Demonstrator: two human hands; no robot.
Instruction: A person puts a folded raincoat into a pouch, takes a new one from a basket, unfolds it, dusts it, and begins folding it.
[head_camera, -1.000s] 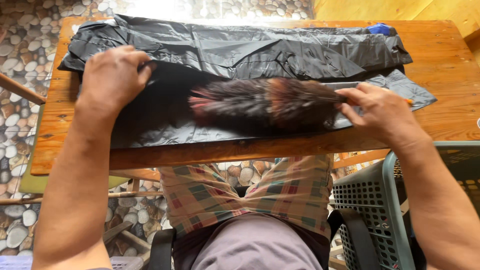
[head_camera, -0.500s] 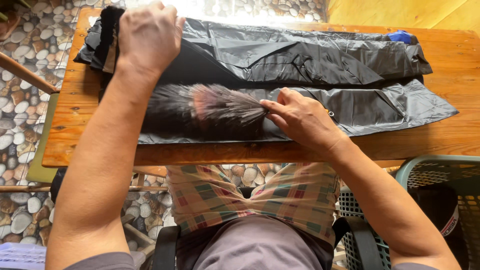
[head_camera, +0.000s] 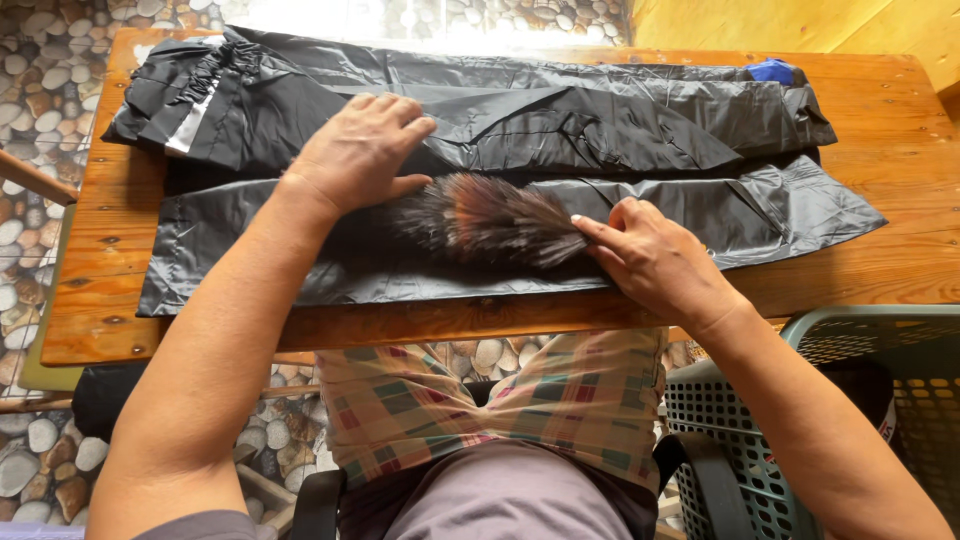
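Hands: left (head_camera: 358, 152) flat on trousers (head_camera: 520, 130); right (head_camera: 655, 262) grips duster (head_camera: 490, 217); basket (head_camera: 760, 470) beside.

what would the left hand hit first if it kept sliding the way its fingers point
Its fingers point up and right, so the left hand would likely first ride onto the folded upper layer of the black garment, well before the blue patch.

Left hand (head_camera: 355, 155) flat, palm down, fingers (head_camera: 400, 112) spread and pointing up-right, forearm bare, stretched forward from lower left. Right hand (head_camera: 655, 262) palm down, fingers curled and closed, index extended left, forearm bare, coming from lower right.
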